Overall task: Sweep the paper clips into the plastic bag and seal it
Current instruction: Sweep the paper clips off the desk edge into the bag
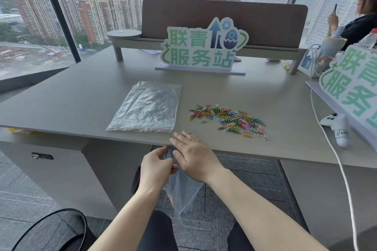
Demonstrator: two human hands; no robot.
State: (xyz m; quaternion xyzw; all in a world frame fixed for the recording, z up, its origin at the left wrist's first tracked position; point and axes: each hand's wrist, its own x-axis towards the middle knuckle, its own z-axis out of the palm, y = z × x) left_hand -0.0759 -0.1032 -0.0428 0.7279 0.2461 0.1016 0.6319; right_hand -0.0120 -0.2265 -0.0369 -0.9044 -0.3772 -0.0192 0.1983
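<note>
From the head view, your left hand pinches the top of a plastic bag hanging below the surface edge, your right hand lies open and flat there, and the paper clips sit heaped beyond.

Glossy crinkled clear plastic bag (see-through) on matt smooth grey desk.

Bag stack on desk — clips just right, sign behind.
</note>
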